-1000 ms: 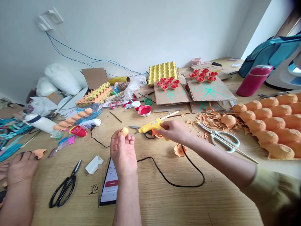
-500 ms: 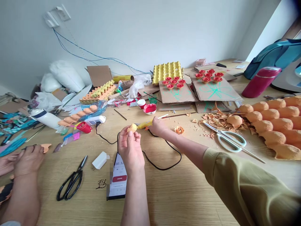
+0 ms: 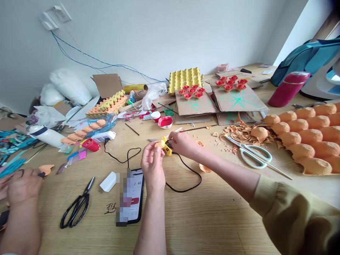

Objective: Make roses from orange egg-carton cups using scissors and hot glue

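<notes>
My left hand is raised over the middle of the table, pinching a small orange egg-carton piece between thumb and fingers. Close to its right, my right hand is closed at a yellow hot glue gun; the fingers partly hide the grip. A pale stick shows behind that hand. Left of the carton piece, a thin grey pointed tip shows; what it belongs to is hidden. The gun's black cord loops on the table. Under my right forearm lie orange carton pieces, partly covered.
Black-handled scissors, a phone and a white block lie at left. Another person's hand is at far left. White-handled scissors, carton scraps and an orange egg tray sit right. Red paint stands behind.
The view has shifted slightly right. My hands have come closer together, and the glue gun now sits right beside the carton piece, turned differently. More of an orange piece shows under my right forearm.
</notes>
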`<state>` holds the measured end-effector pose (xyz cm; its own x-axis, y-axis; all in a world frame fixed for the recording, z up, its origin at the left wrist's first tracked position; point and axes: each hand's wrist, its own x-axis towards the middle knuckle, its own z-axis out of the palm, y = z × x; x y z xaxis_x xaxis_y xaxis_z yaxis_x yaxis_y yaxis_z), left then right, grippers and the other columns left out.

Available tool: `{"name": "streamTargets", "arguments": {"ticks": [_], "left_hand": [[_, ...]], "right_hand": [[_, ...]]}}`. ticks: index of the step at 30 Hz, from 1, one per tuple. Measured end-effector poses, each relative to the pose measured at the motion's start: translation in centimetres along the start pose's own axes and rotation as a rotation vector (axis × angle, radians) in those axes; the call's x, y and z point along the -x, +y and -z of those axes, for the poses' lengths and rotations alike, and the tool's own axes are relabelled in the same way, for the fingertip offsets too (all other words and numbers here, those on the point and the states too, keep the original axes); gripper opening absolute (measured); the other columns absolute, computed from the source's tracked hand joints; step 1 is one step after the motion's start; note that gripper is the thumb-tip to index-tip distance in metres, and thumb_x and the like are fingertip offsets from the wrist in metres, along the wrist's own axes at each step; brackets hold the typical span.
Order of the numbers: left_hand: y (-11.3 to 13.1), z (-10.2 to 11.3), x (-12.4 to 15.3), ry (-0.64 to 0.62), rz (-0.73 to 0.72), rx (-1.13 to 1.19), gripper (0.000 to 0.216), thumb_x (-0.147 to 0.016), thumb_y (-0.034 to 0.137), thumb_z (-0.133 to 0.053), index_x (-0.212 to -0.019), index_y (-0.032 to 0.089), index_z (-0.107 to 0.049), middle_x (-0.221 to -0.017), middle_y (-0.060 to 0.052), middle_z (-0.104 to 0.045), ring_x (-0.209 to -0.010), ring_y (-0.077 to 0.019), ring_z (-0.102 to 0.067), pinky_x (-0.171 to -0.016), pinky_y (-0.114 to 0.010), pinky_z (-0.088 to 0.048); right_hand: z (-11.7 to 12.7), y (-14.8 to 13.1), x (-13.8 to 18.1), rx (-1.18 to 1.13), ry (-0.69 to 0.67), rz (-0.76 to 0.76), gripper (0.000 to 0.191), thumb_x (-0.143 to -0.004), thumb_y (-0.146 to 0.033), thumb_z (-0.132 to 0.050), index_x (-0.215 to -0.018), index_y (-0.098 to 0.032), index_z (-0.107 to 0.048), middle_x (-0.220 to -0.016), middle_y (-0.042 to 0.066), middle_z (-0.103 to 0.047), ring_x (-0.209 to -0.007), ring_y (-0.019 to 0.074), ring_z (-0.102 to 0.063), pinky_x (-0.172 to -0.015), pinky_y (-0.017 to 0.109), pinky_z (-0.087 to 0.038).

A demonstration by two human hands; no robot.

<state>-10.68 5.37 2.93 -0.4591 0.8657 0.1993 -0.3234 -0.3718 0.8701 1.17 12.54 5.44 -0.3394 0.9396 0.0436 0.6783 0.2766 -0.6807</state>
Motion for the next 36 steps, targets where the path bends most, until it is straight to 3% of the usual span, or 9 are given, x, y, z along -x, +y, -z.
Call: {"name": "streamTargets", "arguments": {"ticks": [3,6,11,15,20,23,27,32,36], "left_hand": [[-1.0,-0.5,1.0,-0.069,0.025,-0.135,0.028,-0.08,0.036,-0.08,-0.101,0.02,-0.071,-0.1,-0.003,-0.072,-0.079,-0.0092,-0.062,-0.074,-0.019,-0.051],[-2.1,-1.5,2.7,-0.252,0.076,-0.289,0.022,-0.086,0.029,-0.072,-0.105,0.019,-0.068,-0.102,-0.006,-0.072,-0.091,-0.0146,-0.067,-0.082,-0.024,-0.052],[-3.6,-3.1,5.1,-0.385,0.066,-0.505,0.017,-0.083,0.017,-0.069,-0.098,0.019,-0.061,-0.093,-0.002,-0.068,-0.075,-0.0115,-0.061,-0.075,-0.024,-0.051],[-4.1,-3.2,5.7,-0.452,0.067,-0.586,0.017,-0.081,0.012,-0.068,-0.094,0.019,-0.06,-0.088,-0.001,-0.066,-0.072,-0.0111,-0.058,-0.072,-0.023,-0.05],[-4.1,-3.0,5.5,-0.45,0.062,-0.603,0.017,-0.082,0.014,-0.066,-0.097,0.019,-0.06,-0.09,-0.002,-0.066,-0.073,-0.0116,-0.06,-0.074,-0.025,-0.051],[-3.9,-3.1,5.5,-0.473,0.039,-0.631,0.017,-0.083,0.013,-0.065,-0.097,0.019,-0.06,-0.089,-0.002,-0.067,-0.073,-0.0124,-0.061,-0.074,-0.026,-0.051],[-3.5,-3.1,5.8,-0.526,-0.09,-0.733,0.018,-0.083,0.011,-0.063,-0.098,0.02,-0.06,-0.091,-0.002,-0.067,-0.074,-0.0135,-0.061,-0.077,-0.028,-0.051],[-3.2,-3.3,6.4,-0.612,-0.335,-0.845,0.026,-0.082,0.006,-0.061,-0.102,0.022,-0.06,-0.093,-0.003,-0.065,-0.078,-0.0165,-0.059,-0.079,-0.03,-0.05],[-3.5,-3.1,6.8,-0.647,-0.418,-0.886,0.035,-0.08,0.002,-0.06,-0.109,0.022,-0.057,-0.096,-0.005,-0.066,-0.08,-0.018,-0.061,-0.079,-0.031,-0.051]], "right_hand": [[1.9,1.5,2.8,-0.092,0.042,0.101,0.017,-0.099,-0.017,-0.051,-0.105,-0.018,-0.067,-0.097,0.005,-0.075,-0.088,0.017,-0.07,-0.081,0.029,-0.054],[3.2,3.4,6.2,-0.172,0.068,0.174,0.019,-0.099,-0.017,-0.047,-0.107,-0.019,-0.064,-0.103,0.005,-0.074,-0.082,0.0146,-0.07,-0.073,0.026,-0.054],[4.4,6.3,10.6,-0.135,0.127,0.32,0.03,-0.092,-0.008,-0.047,-0.11,-0.022,-0.066,-0.107,0.007,-0.068,-0.078,0.0156,-0.067,-0.065,0.027,-0.053],[4.6,7.6,12.0,-0.128,0.062,0.366,0.032,-0.094,-0.006,-0.045,-0.111,-0.024,-0.065,-0.115,0.008,-0.065,-0.091,0.0174,-0.068,-0.077,0.031,-0.054],[4.8,8.8,12.2,-0.205,0.283,0.265,0.019,-0.097,-0.014,-0.052,-0.109,-0.025,-0.062,-0.1,0.004,-0.065,-0.072,0.0151,-0.06,-0.065,0.03,-0.05],[5.0,9.3,12.2,-0.33,0.364,0.28,0.012,-0.096,-0.016,-0.054,-0.095,-0.025,-0.061,-0.092,0.002,-0.061,-0.081,0.017,-0.059,-0.073,0.031,-0.049],[4.8,9.5,12.5,-0.358,0.281,0.293,0.019,-0.098,-0.018,-0.051,-0.086,-0.025,-0.064,-0.091,0.003,-0.06,-0.09,0.0189,-0.061,-0.077,0.032,-0.05],[4.2,9.2,12.9,-0.207,0.164,0.224,0.014,-0.096,-0.033,-0.061,-0.104,-0.023,-0.067,-0.102,0.006,-0.065,-0.087,0.02,-0.063,-0.074,0.035,-0.052],[4.0,9.1,12.9,-0.164,0.104,0.266,0.007,-0.095,-0.025,-0.062,-0.098,-0.023,-0.068,-0.099,0.006,-0.069,-0.09,0.0204,-0.066,-0.08,0.036,-0.054]]}}
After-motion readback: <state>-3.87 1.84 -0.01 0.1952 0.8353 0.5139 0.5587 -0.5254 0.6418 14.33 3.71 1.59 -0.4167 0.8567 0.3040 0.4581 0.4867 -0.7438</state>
